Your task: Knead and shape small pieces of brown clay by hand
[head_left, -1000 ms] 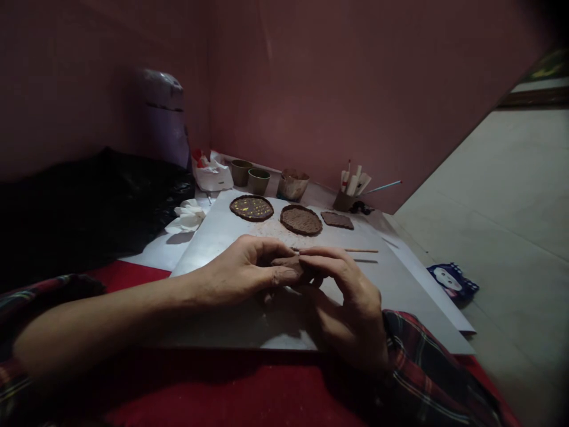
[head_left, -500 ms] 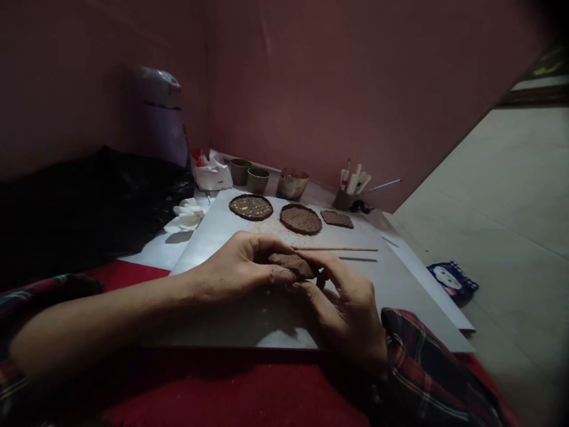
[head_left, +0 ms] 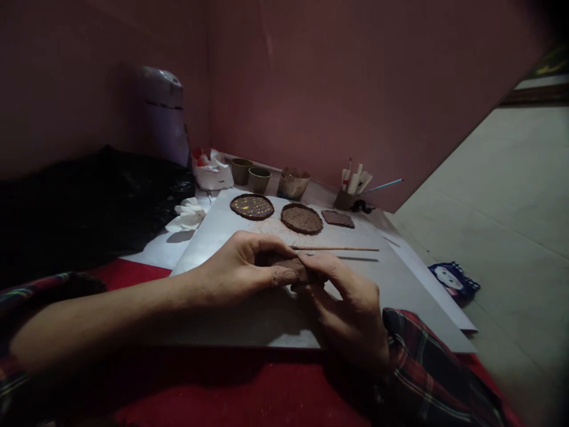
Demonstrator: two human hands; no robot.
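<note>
Between my two hands is a lump of brown clay (head_left: 299,268), held above a pale board (head_left: 275,326). My left hand (head_left: 249,261) grips its left side, thumb in front and fingers behind. From the right, my right hand (head_left: 347,299) pinches the clay with the index finger on top and the thumb below; its other fingers are partly hidden. Just beyond the hands lies a thin wooden stick (head_left: 342,249), with a second thin tool (head_left: 360,258) beside it. Farther back sit a yellow-dotted round clay piece (head_left: 252,207), a plain round one (head_left: 301,219) and a small rectangular slab (head_left: 338,219).
Behind the board stand two small cups (head_left: 259,179), a smeared container (head_left: 294,184) and a holder with several tools (head_left: 349,198). Crumpled tissue (head_left: 186,214) and a black plastic bag (head_left: 98,201) lie at left. A red cloth (head_left: 222,385) covers the near edge.
My right index finger and thumb have shifted further over the clay, which now shows less between the hands. My left hand stays nearly in place.
</note>
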